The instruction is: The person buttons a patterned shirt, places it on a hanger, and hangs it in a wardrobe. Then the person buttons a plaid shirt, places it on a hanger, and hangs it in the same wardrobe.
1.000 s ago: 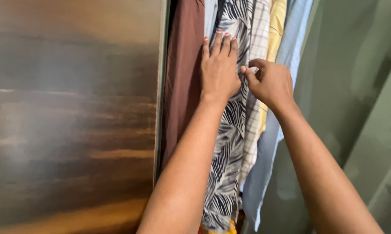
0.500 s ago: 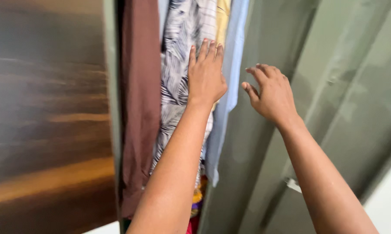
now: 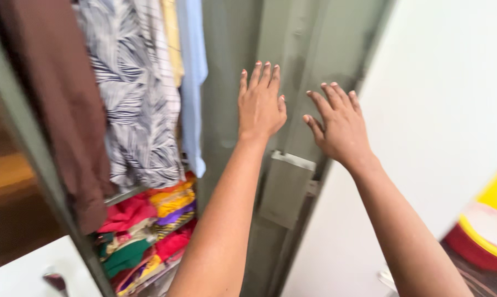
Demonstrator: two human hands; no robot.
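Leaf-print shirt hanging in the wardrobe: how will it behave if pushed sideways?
The leaf-print shirt hangs in soft folds, so it is probably floppy and would give rather than resist. It looks thin, so likely light. It is packed between the brown garment and the checked shirt, so a push would probably shift those too. Neither hand is touching it.

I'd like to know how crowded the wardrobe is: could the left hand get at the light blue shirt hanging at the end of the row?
Probably yes. The left hand is open and empty by the grey-green door, and the light blue shirt hangs just beside it at the near edge of the row, with nothing between them.
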